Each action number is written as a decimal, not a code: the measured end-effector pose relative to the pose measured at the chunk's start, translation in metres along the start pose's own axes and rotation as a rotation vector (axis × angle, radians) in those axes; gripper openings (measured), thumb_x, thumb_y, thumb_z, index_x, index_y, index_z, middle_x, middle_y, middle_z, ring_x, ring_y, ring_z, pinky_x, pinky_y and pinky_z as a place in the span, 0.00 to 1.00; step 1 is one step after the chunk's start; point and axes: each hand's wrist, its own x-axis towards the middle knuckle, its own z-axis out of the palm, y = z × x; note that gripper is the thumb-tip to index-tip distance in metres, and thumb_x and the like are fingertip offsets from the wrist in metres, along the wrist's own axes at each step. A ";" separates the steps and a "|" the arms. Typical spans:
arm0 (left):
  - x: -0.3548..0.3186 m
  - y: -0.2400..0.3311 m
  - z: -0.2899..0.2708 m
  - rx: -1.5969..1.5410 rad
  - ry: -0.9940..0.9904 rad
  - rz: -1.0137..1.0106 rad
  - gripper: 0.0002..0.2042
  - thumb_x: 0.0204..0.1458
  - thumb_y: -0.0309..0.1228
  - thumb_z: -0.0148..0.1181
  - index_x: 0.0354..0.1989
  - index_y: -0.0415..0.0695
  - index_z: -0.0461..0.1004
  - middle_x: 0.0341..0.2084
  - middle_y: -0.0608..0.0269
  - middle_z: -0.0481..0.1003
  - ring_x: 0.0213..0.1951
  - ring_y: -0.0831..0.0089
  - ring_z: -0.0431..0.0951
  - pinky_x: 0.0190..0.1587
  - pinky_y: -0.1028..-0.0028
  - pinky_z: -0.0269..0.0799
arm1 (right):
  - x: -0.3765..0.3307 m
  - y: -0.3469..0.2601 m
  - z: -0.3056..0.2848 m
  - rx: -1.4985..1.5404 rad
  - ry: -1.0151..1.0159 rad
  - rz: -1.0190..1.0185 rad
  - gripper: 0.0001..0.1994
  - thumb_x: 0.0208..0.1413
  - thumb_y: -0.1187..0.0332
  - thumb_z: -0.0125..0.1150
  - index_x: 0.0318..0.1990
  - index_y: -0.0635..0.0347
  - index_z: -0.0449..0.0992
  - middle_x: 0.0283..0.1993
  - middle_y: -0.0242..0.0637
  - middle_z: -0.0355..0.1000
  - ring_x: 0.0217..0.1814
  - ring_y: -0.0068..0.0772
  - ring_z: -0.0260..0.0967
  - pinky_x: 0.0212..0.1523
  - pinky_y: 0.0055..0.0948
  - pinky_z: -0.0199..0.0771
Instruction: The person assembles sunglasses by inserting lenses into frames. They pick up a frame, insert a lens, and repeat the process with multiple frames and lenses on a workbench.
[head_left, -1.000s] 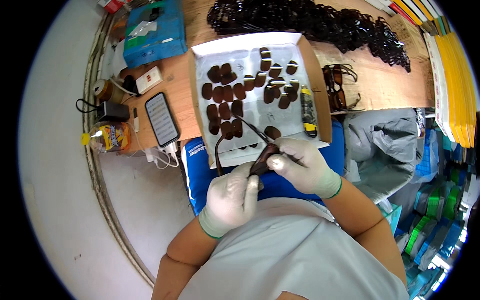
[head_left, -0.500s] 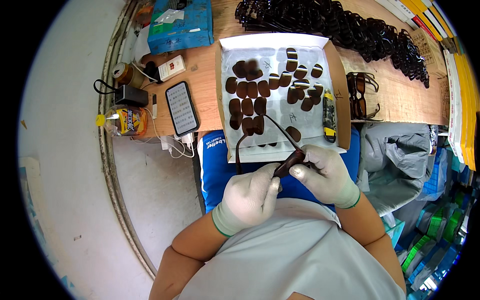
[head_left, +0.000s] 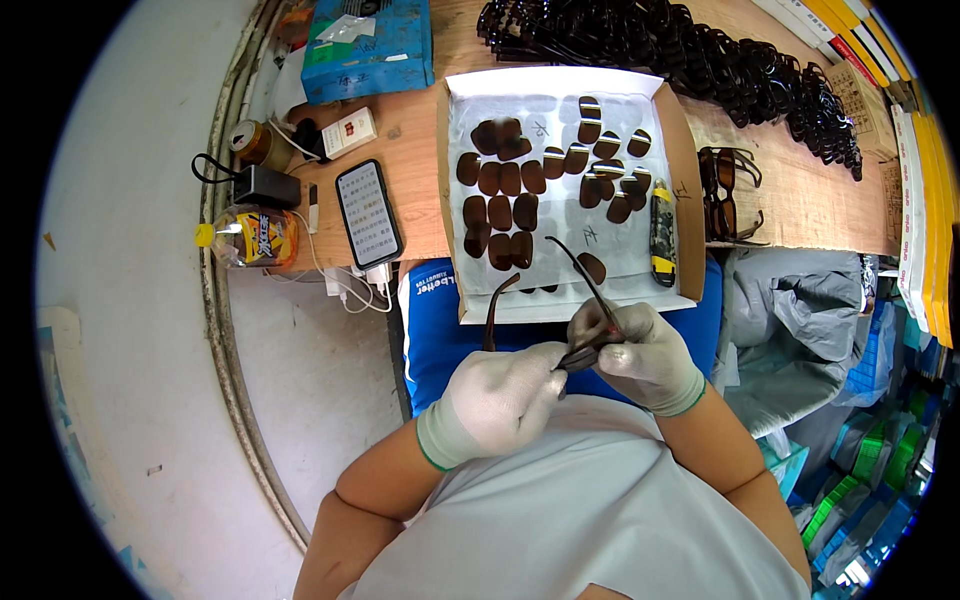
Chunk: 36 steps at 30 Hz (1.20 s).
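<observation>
Both hands loaded on my feed, white gloves, green cuffs. Left hand [head_left: 503,398] is curled closed, thumb against fingers, on the left part of a dark glasses frame [head_left: 582,356]. Right hand [head_left: 645,362] has the other side pinched between thumb and bent fingers. Gloves hide much of the front — I can't tell whether lenses are seated in it. Frame sits between the hands, just on the wearer's side of the tray [head_left: 684,190], both temples [head_left: 578,266] unfolded and pointing away toward it.

Tray is cardboard, lined with pale sheets. I see dark brown lenses [head_left: 500,213] grouped at left, more with pale bands at upper right, a single lens [head_left: 592,267] near the close edge. Yellow-and-black cutter [head_left: 662,230] lies inside, along the right wall.

On the wooden table [head_left: 815,215], right of the tray: sunglasses [head_left: 722,196]. Farther back: long heap of dark frames [head_left: 690,75]. Left side: phone [head_left: 368,212], screen lit — blue box [head_left: 367,70] beyond it.
</observation>
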 end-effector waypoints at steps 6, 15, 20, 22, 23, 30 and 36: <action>0.001 0.004 -0.002 -0.075 0.019 -0.104 0.10 0.63 0.24 0.49 0.48 0.32 0.71 0.20 0.58 0.76 0.22 0.65 0.79 0.28 0.70 0.75 | -0.003 -0.012 0.011 -0.477 0.114 -0.074 0.12 0.61 0.68 0.60 0.44 0.71 0.77 0.35 0.30 0.70 0.36 0.21 0.63 0.40 0.23 0.67; 0.005 0.012 -0.015 -0.393 -0.106 -0.268 0.09 0.67 0.29 0.47 0.46 0.35 0.70 0.21 0.63 0.74 0.23 0.73 0.76 0.29 0.73 0.72 | -0.013 -0.024 0.033 -0.721 0.096 -0.184 0.13 0.66 0.64 0.57 0.47 0.66 0.79 0.32 0.34 0.73 0.32 0.20 0.63 0.34 0.24 0.66; 0.008 0.027 -0.023 -0.517 -0.148 -0.254 0.06 0.66 0.26 0.47 0.44 0.36 0.69 0.20 0.63 0.73 0.21 0.71 0.74 0.28 0.72 0.71 | -0.024 -0.038 0.049 -0.647 0.080 -0.197 0.13 0.64 0.66 0.57 0.46 0.67 0.79 0.34 0.35 0.75 0.34 0.22 0.67 0.36 0.25 0.68; 0.011 0.029 -0.027 -0.486 -0.171 -0.255 0.06 0.66 0.25 0.48 0.44 0.36 0.69 0.20 0.62 0.72 0.21 0.70 0.74 0.28 0.71 0.71 | -0.023 -0.045 0.051 -0.716 0.056 -0.210 0.12 0.64 0.68 0.56 0.46 0.68 0.79 0.33 0.36 0.75 0.33 0.23 0.67 0.37 0.25 0.68; 0.012 0.030 -0.028 -0.473 -0.174 -0.257 0.06 0.66 0.26 0.48 0.44 0.36 0.69 0.20 0.62 0.73 0.21 0.70 0.74 0.28 0.71 0.71 | -0.023 -0.046 0.052 -0.744 0.054 -0.215 0.12 0.63 0.68 0.56 0.46 0.68 0.79 0.33 0.36 0.75 0.33 0.23 0.67 0.37 0.25 0.68; 0.016 0.023 -0.026 -0.547 -0.176 -0.246 0.09 0.67 0.30 0.47 0.45 0.36 0.68 0.20 0.64 0.74 0.21 0.77 0.74 0.26 0.76 0.70 | -0.025 -0.038 0.054 -0.601 0.174 -0.176 0.13 0.66 0.65 0.55 0.46 0.69 0.78 0.32 0.32 0.73 0.33 0.18 0.63 0.34 0.23 0.65; 0.020 0.021 -0.025 -0.514 -0.215 -0.271 0.09 0.67 0.29 0.47 0.46 0.35 0.68 0.19 0.65 0.74 0.21 0.81 0.73 0.25 0.78 0.69 | -0.026 -0.034 0.052 -0.549 0.232 -0.137 0.15 0.67 0.63 0.54 0.46 0.69 0.78 0.30 0.29 0.71 0.32 0.17 0.61 0.33 0.22 0.63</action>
